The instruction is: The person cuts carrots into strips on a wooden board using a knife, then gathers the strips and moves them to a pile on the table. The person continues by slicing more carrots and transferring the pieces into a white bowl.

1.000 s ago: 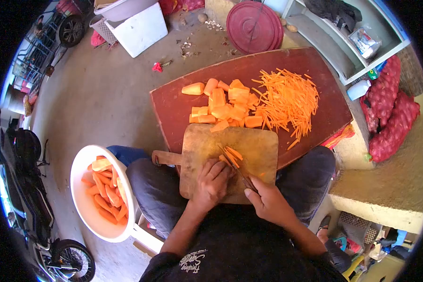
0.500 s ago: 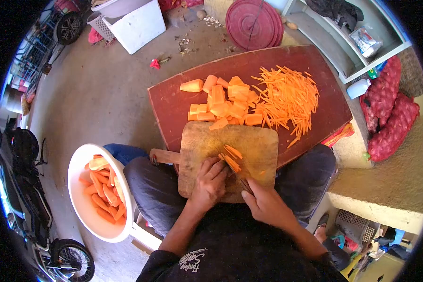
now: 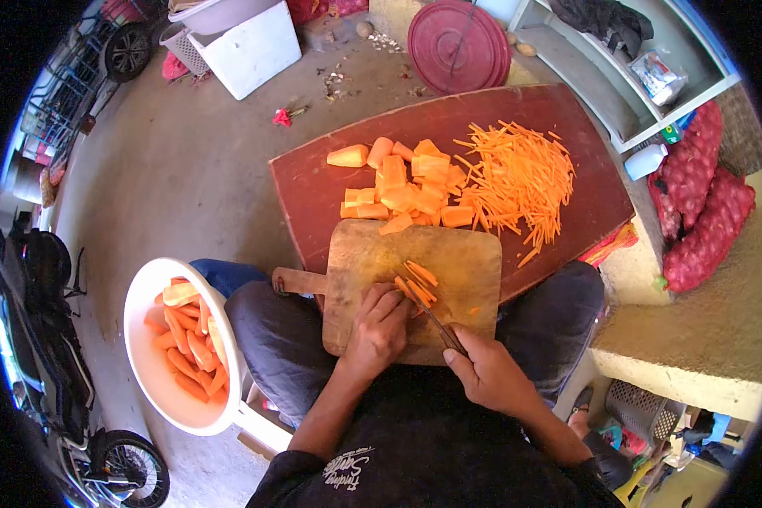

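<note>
To the far left, a motorcycle (image 3: 51,339), dark and partly cut off by the edge of the view. Next, near the left knee, a white bowl (image 3: 147,366) of long, peeled-looking carrots (image 3: 198,349); probably stiff, fairly light one by one, perhaps slick on the surface, best grasped around the thick middle. Then the handle of a wooden cutting board (image 3: 360,254), pointing left; likely rigid and moderately heavy, best gripped there or by opposite edges. Beyond the board, on a reddish table (image 3: 313,182), a cluster of thick carrot chunks (image 3: 394,173); likely dense, crisp and easy to pinch by the flat cut sides. Over the board, the left hand (image 3: 376,328), with fingers curled and bunched narrow, right beside the blade; impossible to tell exactly what sits beneath the fingertips. Just past those fingers, a few carrot strips (image 3: 422,273) flat on the wood; likely very light, snappable if bent hard, better gathered as a bundle than singly. Close by, a slanting knife (image 3: 438,323), with the tip toward the strips; likely stiff and safe to hold only by the handle. Around that handle, the right hand (image 3: 489,366), closed firmly, with the thumb along the near side. Farther right on the table, a loose heap of thin carrot sticks (image 3: 521,173); likely springy and prone to scatter, best scooped from below with both palms. At the far right, red net sacks (image 3: 709,229), bulging, well apart from the board.
</note>
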A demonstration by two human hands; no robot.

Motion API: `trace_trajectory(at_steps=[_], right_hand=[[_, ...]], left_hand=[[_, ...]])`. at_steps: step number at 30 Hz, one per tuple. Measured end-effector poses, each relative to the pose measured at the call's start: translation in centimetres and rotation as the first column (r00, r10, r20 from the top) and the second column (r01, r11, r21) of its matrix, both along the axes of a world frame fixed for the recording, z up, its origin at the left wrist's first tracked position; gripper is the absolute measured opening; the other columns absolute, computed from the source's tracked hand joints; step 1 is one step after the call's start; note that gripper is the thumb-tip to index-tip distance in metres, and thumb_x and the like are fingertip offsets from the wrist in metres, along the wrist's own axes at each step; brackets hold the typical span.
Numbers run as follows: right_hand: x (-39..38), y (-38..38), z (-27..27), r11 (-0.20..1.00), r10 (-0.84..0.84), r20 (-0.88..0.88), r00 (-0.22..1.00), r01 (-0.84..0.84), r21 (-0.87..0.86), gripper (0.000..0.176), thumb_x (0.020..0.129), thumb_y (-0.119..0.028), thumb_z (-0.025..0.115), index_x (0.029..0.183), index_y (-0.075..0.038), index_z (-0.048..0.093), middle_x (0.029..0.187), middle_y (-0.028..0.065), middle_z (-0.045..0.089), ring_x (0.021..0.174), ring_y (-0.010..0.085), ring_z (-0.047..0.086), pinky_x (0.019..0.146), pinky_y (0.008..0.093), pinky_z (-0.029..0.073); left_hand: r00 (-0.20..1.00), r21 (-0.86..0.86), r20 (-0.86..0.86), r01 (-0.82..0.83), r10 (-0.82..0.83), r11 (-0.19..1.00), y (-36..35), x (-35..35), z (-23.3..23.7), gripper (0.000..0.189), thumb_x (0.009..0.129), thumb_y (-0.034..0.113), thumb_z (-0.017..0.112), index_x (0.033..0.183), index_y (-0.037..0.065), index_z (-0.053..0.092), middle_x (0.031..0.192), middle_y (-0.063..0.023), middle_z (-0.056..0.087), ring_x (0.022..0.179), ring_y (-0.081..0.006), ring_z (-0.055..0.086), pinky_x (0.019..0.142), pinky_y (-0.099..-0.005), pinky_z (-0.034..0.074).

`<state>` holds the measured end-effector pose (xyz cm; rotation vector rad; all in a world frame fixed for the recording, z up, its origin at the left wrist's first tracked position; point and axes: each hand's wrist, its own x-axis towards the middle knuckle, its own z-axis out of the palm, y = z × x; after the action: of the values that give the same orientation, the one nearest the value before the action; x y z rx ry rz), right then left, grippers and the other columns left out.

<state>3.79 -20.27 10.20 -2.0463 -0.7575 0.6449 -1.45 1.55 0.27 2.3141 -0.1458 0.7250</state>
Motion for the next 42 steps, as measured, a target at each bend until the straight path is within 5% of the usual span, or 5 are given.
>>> trace_trajectory(at_steps=[16,19,25,31,42], right_hand=[[0.2,1.4,-2.1,0.991,0.051,0.058,0.997,-0.043,-0.125,0.034,0.11,-0.018,0.059,0.136,0.004,0.056,0.102,0.0305,0.067,0.095,0.0488,0.068,0.085,0.0461,0.055],[0.7,1.9,-3.6,0.999,0.029,0.137,0.99,-0.023,-0.043,0.037,0.11,-0.018,0.058,0.139,0.005,0.056,0.101,0.0284,0.067,0.091,0.0449,0.068,0.087,0.044,0.055],[0.8,1.2,0.2,1.0,-0.02,-0.161,0.987,0.019,-0.005,0.035,0.11,-0.017,0.059,0.137,0.005,0.058,0.095,0.022,0.064,0.085,0.0348,0.066,0.083,0.0438,0.054],[0.2,0.8,-0.3,1.0,0.005,-0.028,1.0,-0.005,0.021,0.031,0.109,-0.015,0.059,0.132,0.004,0.058,0.092,0.0221,0.062,0.08,0.0336,0.064,0.078,0.0431,0.052],[0.0,0.9,0.1,0.999,0.01,-0.038,0.999,-0.012,-0.047,0.03,0.11,-0.018,0.058,0.131,0.004,0.058,0.101,0.0272,0.066,0.091,0.0448,0.068,0.084,0.0482,0.054]], left_hand=[[0.999,0.027,-0.042,0.023,-0.022,0.999,0.5,-0.2,-0.1,0.035,0.072,-0.002,0.073,0.107,-0.005,0.075,0.114,-0.0176,0.07,0.114,-0.0394,0.067,0.1,-0.0518,0.053],[0.998,0.009,-0.054,0.029,-0.028,1.0,0.5,-0.4,0.0,0.037,0.072,-0.004,0.073,0.108,-0.005,0.075,0.114,-0.0177,0.07,0.115,-0.0397,0.067,0.101,-0.0521,0.053],[0.999,-0.041,-0.043,0.016,-0.018,0.999,0.4,-0.6,0.3,0.038,0.071,-0.007,0.072,0.108,-0.005,0.075,0.114,-0.0174,0.071,0.116,-0.0393,0.067,0.102,-0.0523,0.054],[0.999,-0.057,-0.042,0.024,-0.026,0.998,0.4,-0.6,-0.4,0.039,0.069,-0.007,0.071,0.108,-0.005,0.075,0.113,-0.0177,0.071,0.114,-0.0392,0.067,0.101,-0.0519,0.054],[0.999,-0.058,-0.039,0.023,-0.026,0.998,0.5,-0.6,-0.5,0.037,0.068,-0.006,0.071,0.106,-0.006,0.075,0.111,-0.0184,0.071,0.113,-0.0397,0.067,0.103,-0.0536,0.054]])
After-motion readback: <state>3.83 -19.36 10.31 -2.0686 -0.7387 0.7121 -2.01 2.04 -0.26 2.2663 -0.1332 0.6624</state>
